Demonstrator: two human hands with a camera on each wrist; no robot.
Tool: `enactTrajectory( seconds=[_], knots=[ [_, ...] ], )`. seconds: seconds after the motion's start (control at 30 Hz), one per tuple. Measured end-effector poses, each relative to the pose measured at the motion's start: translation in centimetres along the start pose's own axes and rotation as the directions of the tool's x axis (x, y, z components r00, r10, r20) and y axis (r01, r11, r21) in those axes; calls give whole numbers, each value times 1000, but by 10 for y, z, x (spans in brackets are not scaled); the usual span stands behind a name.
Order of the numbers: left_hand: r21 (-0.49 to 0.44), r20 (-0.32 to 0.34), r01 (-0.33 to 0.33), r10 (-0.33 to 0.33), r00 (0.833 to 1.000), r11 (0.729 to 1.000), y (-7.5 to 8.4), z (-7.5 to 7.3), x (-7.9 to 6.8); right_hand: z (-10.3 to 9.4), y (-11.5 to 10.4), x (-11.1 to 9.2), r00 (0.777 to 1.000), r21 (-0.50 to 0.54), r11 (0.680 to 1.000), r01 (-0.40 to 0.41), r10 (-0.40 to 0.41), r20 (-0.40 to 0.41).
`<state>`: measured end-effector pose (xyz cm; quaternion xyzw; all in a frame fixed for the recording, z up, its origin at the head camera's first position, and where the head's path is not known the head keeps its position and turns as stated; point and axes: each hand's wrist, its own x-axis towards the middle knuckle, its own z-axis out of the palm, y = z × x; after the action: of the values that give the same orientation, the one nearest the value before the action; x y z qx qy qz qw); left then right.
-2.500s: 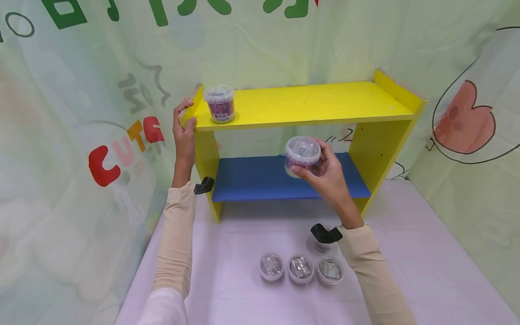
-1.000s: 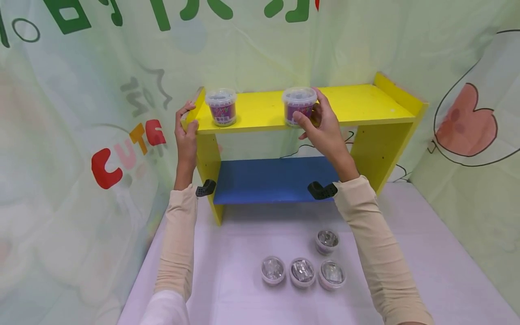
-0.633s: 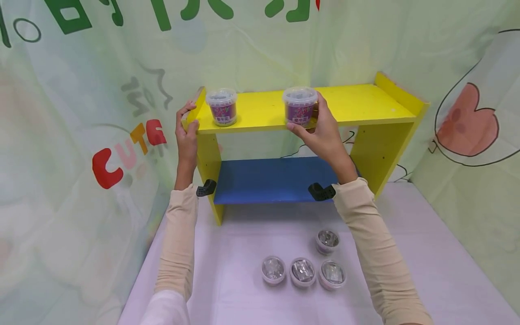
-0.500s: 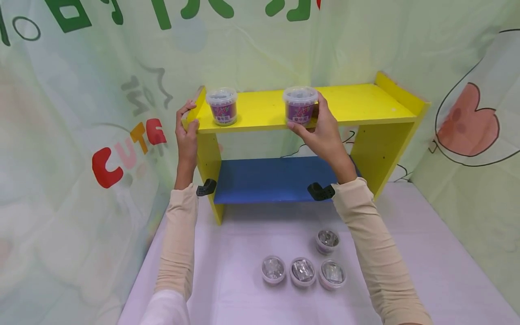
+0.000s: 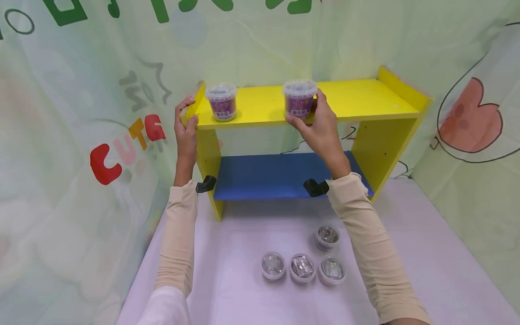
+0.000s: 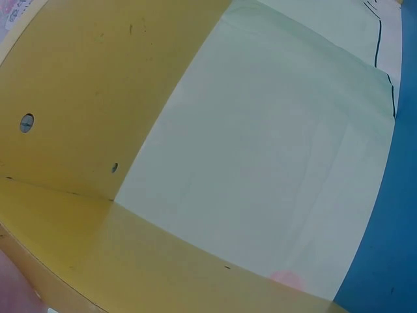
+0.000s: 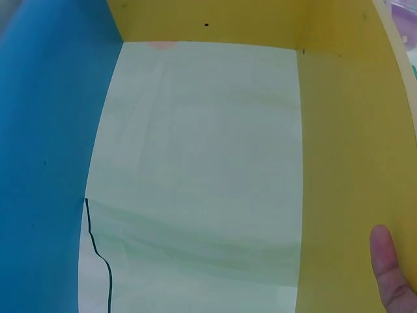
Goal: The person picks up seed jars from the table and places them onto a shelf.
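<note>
Nearest, tan sleeves point(image 5: 180, 243) reach up from the bottom of the head view, a black wrist device point(image 5: 206, 184) at each cuff. Between them on the pale table point(image 5: 239, 298), three lidded tubs point(image 5: 302, 268) in a row, close together; a fourth tub point(image 5: 327, 237) just beyond the right-hand one. Next back, blue lower board point(image 5: 276, 178) of the yellow shelf unit point(image 5: 375, 158). At the top board point(image 5: 349, 95), right hand point(image 5: 322, 135) is curled round a purple-labelled tub point(image 5: 299, 99), thumb at its lower front; tub upright at the front edge. Left hand point(image 5: 186, 131) grips the unit's left end, thumb in front, just beside another upright tub point(image 5: 222, 104). Both holds readable from head view only. Left wrist view adds a screw point(image 6: 27, 122) in the top board's underside; right wrist view shows one digit point(image 7: 384, 257) in front of that underside, rest of the hand out of frame. Farthest, printed pale-green curtain point(image 5: 260, 58) behind the unit.
</note>
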<state>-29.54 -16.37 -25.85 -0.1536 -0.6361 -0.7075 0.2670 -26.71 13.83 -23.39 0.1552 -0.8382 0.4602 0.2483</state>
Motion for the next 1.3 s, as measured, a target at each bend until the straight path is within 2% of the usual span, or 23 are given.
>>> enactTrajectory(
  seconds=[0.1,0.27,0.4,0.67,1.13,1.3],
  knots=[
    [-19,-10,-15,15,1000,1000,-5,-1,4,0,0,1,1000,-11,1000,-1,1,2],
    [-13,-20,-29,29,999,999,-24,-4,10,-2,1,-2,1000,-29,1000,-10,11,19],
    [2,-17,-35,35,999,999,-29,-5,8,-4,3,-6,999,-25,1000,-17,17,30],
    [3,-19,-31,31,999,1000,-26,-6,9,-4,5,-6,1000,-19,1000,7,-7,26],
    [-12,-29,-28,27,999,1000,-25,-5,10,-4,3,-2,999,-23,1000,-21,22,37],
    [10,-29,-41,41,999,999,-24,-4,11,-4,3,-2,999,-27,999,-29,30,36]
  ],
)
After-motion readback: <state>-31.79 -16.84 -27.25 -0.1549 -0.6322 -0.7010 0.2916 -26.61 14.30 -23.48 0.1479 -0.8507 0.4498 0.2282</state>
